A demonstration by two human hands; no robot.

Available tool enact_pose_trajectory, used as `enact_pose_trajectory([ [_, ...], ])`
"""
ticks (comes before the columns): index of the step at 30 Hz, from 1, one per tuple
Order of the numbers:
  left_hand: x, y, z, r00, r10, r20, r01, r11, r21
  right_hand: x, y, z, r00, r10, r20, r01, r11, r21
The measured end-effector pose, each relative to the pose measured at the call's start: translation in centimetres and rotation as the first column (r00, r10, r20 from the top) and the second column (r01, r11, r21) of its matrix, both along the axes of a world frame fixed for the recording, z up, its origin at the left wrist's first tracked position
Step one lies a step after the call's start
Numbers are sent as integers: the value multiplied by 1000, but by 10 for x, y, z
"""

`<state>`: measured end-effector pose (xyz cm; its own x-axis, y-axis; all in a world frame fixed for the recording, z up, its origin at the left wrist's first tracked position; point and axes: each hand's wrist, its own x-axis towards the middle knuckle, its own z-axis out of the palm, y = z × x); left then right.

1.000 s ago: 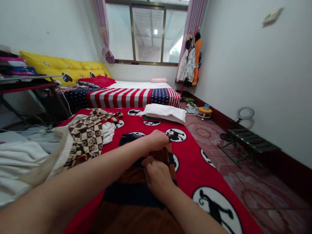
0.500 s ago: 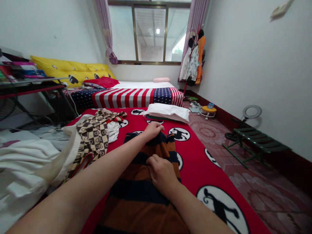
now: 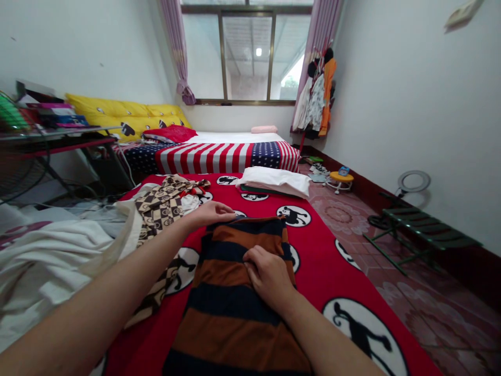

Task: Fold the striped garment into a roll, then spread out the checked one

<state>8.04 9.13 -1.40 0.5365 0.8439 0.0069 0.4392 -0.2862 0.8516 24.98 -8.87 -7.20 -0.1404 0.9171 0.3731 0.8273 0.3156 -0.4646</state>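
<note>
A brown and navy striped garment (image 3: 230,295) lies folded lengthwise in front of me on a red blanket (image 3: 313,261) with black animal figures in white circles. My left hand (image 3: 213,213) is at the garment's far left corner, its fingers pinched together at the edge. Over the garment's middle right, my right hand (image 3: 268,274) is closed with curled fingers against the cloth. What its fingertips grip is partly hidden. Beyond the garment sits a folded white cloth (image 3: 276,180) on top of something dark green.
To the left lie a checkered brown and cream garment (image 3: 160,203) and a heap of white cloth (image 3: 50,256). A bed with a striped, starred cover (image 3: 219,156) stands at the back. On the right floor are a green folding stool (image 3: 426,227) and a yellow stool (image 3: 340,177).
My left hand has moved left along the garment's far edge, from its middle to its left corner. The bunched far part now lies flatter. My right hand stays near the same spot.
</note>
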Motion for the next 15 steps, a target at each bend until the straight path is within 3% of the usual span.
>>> enact_pose_trajectory([
  [3, -14, -5, -9, 973, 42, -227, -30, 998, 54, 0, 0, -1, 1000, 5, -18, -5, 1000, 6],
  [6, -17, -12, -15, 935, 181, -306, -159, 983, 96, 0, -1, -2, 999, 12, -34, -11, 1000, 6],
  [8, -15, -17, -15, 935, 182, -305, -174, 983, 54, 0, -1, -3, 999, 9, -42, -9, 1000, 8],
  [12, -15, -29, -7, 990, -33, -136, 19, 995, -102, 1, 0, -4, 998, 12, -55, -11, 1000, 12],
  [15, -18, -39, 4, 977, -212, -33, 199, 953, -230, 0, 0, -5, 998, 15, -64, -14, 1000, 14],
])
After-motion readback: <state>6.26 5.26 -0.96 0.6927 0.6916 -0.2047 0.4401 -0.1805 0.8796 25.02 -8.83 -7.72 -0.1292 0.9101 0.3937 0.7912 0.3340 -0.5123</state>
